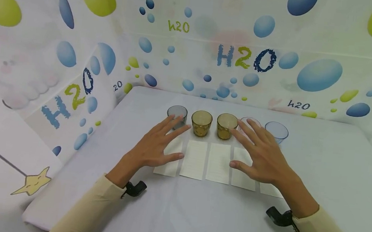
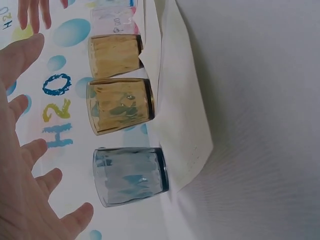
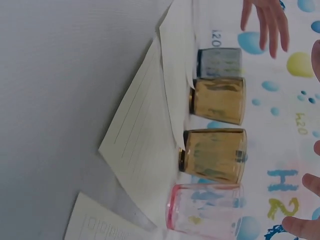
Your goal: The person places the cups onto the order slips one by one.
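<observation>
My left hand [image 1: 158, 143], its fingers spread, hovers over the leftmost paper card [image 1: 169, 166], near the grey glass [image 2: 130, 175]. The right hand [image 1: 266, 157] is spread likewise over the cards on the right, overlapping the pink glass [image 3: 205, 207] and the edge of the clear bluish glass [image 1: 276, 130] in the head view. Between the hands stand two amber glasses, the left one [image 1: 201, 124] beside the right one [image 1: 226, 127]. All the glasses stand upright in a row. Neither hand holds anything.
Lined cream cards, such as the middle one [image 1: 218, 164], lie in a row in front of the glasses on the white tablecloth [image 1: 196, 214]. A backdrop [image 1: 192, 53] with coloured drops and H2O lettering rises behind and to the left.
</observation>
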{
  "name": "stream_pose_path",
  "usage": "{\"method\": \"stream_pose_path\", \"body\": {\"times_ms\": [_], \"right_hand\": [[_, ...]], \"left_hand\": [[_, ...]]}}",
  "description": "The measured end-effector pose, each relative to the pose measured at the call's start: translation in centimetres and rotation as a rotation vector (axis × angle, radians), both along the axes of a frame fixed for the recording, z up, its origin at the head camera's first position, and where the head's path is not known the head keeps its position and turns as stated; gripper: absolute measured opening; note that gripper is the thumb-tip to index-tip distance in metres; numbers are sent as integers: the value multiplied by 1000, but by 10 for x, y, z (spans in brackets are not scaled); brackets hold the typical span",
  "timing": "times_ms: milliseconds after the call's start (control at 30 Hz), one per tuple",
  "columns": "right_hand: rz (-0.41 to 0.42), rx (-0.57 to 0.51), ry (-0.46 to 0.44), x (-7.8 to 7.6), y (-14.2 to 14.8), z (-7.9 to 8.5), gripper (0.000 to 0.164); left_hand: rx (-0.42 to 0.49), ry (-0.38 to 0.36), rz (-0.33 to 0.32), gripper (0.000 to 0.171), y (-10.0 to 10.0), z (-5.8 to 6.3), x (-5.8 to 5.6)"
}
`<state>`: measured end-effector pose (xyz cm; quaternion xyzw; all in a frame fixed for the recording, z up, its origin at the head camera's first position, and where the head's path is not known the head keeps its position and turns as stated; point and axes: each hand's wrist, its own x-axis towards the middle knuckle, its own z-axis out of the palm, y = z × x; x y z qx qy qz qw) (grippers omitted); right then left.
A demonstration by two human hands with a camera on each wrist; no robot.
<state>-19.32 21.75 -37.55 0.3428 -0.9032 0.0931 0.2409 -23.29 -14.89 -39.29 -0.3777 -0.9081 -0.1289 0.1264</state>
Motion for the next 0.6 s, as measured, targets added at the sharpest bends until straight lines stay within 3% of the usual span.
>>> {"method": "stream_pose_path", "body": {"times_ms": [167,400,600], "right_hand": [[4,-9,-31,-7,-6,1,90],[28,8,-30,-19,-16,9,88],[38,-6,-32,-32,-24,15,88]], "left_hand": [[36,-16,24,83,2,0,-6],[75,26,43,83,-2,0,-15],[126,-11,78,84,-6,0,-24]]}}
